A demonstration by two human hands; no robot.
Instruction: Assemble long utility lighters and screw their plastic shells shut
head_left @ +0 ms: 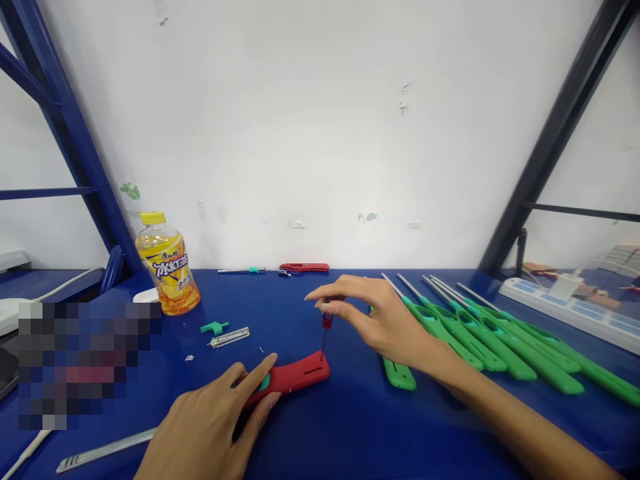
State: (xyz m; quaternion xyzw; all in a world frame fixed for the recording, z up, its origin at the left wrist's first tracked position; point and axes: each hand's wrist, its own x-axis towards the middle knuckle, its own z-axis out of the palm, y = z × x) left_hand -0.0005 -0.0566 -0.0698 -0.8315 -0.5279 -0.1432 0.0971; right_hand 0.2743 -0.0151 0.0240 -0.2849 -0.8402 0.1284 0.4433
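Observation:
My left hand (210,427) is closed around the red handle of a long-necked utility lighter (303,375), which lies on the blue table. The lighter's metal tube (107,451) points left from under that hand. Between the thumb and fingers of my right hand (383,319) is a small screwdriver (327,323) with a dark red grip, held nearly upright. Its tip meets the right end of the red handle. Just beyond the left hand lie a tiny screw (261,350), a clear fuel tank (230,338) and a green trigger piece (215,327).
Several green utility lighters (500,340) lie to the right, one (399,375) under my right forearm. At the wall sit a red handle shell (304,267) and a metal rod (237,271). A drink bottle (167,263) stands left; a power strip (570,307) lies far right.

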